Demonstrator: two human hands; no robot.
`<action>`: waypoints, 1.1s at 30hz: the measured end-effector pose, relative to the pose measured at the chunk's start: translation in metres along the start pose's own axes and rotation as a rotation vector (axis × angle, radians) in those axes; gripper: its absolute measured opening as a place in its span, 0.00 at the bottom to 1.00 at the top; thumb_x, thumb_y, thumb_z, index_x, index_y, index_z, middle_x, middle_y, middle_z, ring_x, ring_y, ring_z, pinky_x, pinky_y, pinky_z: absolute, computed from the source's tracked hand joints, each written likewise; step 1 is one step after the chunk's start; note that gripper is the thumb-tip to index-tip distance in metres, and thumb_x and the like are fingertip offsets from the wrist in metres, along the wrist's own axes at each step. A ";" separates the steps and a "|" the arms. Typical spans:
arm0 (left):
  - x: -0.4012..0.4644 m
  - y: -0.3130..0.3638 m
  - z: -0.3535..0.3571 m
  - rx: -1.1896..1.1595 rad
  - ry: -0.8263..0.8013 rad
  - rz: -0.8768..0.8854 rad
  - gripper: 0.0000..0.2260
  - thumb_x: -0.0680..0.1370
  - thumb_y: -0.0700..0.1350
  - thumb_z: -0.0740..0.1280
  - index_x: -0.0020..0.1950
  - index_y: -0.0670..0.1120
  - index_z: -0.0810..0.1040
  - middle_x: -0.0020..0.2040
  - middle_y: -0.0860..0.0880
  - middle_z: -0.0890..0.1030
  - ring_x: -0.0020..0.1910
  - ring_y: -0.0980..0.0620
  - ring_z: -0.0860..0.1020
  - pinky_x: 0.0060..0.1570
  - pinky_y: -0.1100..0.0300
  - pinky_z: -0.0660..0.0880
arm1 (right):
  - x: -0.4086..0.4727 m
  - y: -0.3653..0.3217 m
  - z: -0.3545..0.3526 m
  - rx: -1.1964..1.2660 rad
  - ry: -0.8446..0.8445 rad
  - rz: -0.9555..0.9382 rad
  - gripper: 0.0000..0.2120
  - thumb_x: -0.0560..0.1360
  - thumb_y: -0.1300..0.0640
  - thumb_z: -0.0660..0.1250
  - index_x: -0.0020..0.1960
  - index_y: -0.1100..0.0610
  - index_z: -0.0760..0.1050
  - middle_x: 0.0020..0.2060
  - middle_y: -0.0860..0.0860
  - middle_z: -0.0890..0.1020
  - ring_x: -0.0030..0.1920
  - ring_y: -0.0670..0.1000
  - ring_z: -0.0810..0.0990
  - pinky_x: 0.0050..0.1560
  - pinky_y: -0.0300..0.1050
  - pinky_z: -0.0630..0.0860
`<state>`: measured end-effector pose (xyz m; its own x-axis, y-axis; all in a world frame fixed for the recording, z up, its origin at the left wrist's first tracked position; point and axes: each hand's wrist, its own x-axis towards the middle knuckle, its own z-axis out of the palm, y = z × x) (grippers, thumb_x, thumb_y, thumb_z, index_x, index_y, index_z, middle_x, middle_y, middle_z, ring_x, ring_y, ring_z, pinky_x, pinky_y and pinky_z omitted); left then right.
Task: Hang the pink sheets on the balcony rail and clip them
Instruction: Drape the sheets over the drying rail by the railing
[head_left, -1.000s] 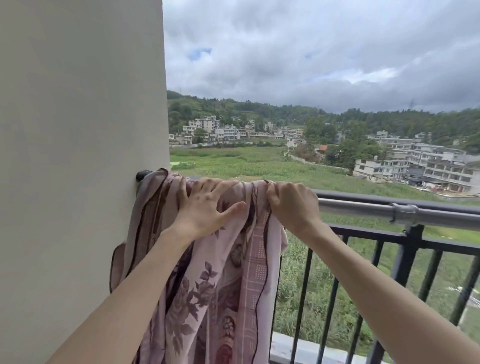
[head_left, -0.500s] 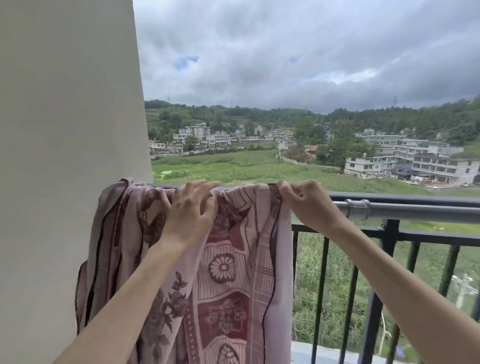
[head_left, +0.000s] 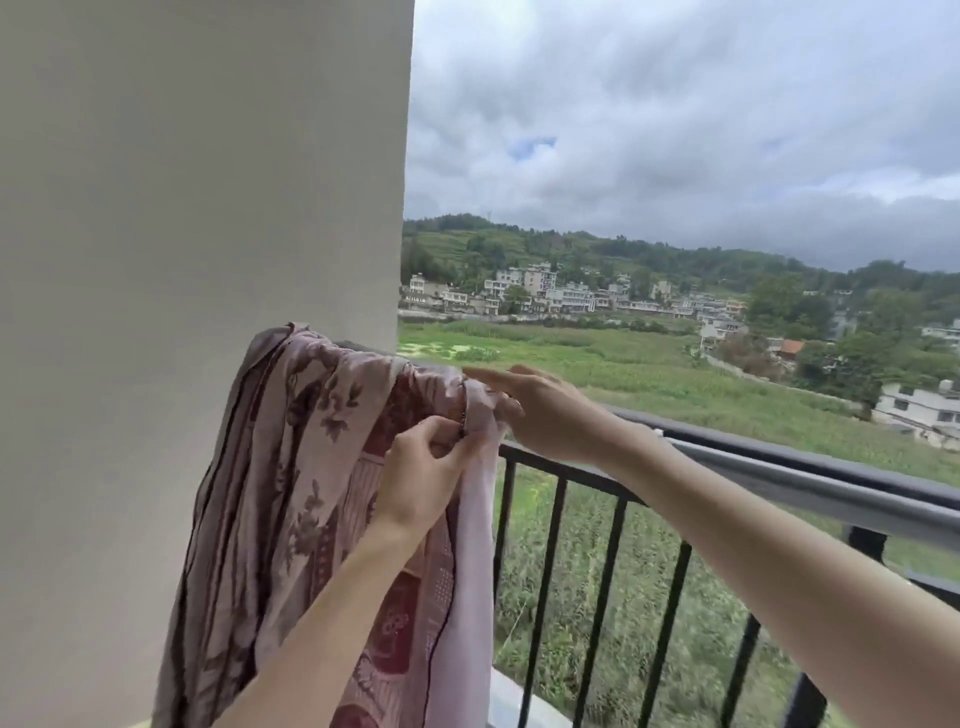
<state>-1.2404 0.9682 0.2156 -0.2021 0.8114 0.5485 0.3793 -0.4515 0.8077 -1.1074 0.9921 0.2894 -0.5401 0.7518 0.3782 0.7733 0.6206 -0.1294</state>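
Observation:
A pink sheet (head_left: 291, 467) with dark red flower patterns hangs bunched over the left end of the balcony rail (head_left: 810, 467), next to the wall. My left hand (head_left: 426, 467) pinches the sheet's right edge just below the rail. My right hand (head_left: 540, 410) lies at the top of that same edge on the rail, fingers stretched out to the left over the fabric. No clip shows in view.
A pale wall (head_left: 197, 208) fills the left side. Black vertical bars (head_left: 550, 561) run below the rail, with a grey pole (head_left: 779, 473) along it. Beyond lie a green field, houses and cloudy sky.
The view has swung so the wall fills more of the left. My left hand dropped from the rail top to pinch the sheet's right edge; the right hand's fingers have straightened over the rail.

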 end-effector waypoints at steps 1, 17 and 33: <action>-0.004 0.007 -0.001 -0.023 0.023 -0.055 0.08 0.74 0.49 0.68 0.42 0.45 0.78 0.37 0.53 0.80 0.38 0.56 0.77 0.33 0.74 0.70 | -0.002 0.002 -0.003 -0.070 -0.039 -0.063 0.24 0.80 0.61 0.51 0.73 0.42 0.59 0.62 0.55 0.71 0.62 0.53 0.69 0.60 0.50 0.71; -0.007 0.098 -0.009 0.723 0.185 0.168 0.10 0.77 0.50 0.64 0.38 0.48 0.69 0.41 0.46 0.79 0.44 0.46 0.75 0.39 0.55 0.72 | 0.006 0.011 -0.045 -0.262 -0.181 -0.353 0.17 0.73 0.60 0.62 0.61 0.52 0.68 0.54 0.54 0.78 0.53 0.56 0.76 0.48 0.52 0.76; -0.043 0.178 0.123 0.487 0.137 0.011 0.06 0.80 0.44 0.58 0.45 0.45 0.70 0.43 0.48 0.76 0.42 0.50 0.72 0.32 0.64 0.62 | -0.066 0.117 -0.115 -0.002 -0.161 -0.364 0.13 0.73 0.52 0.68 0.54 0.58 0.76 0.51 0.53 0.80 0.50 0.53 0.77 0.53 0.49 0.75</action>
<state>-1.0529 0.8981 0.3093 -0.3001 0.7368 0.6058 0.7524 -0.2076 0.6252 -0.9433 0.9898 0.3546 -0.8242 0.5079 0.2506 0.5220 0.8529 -0.0118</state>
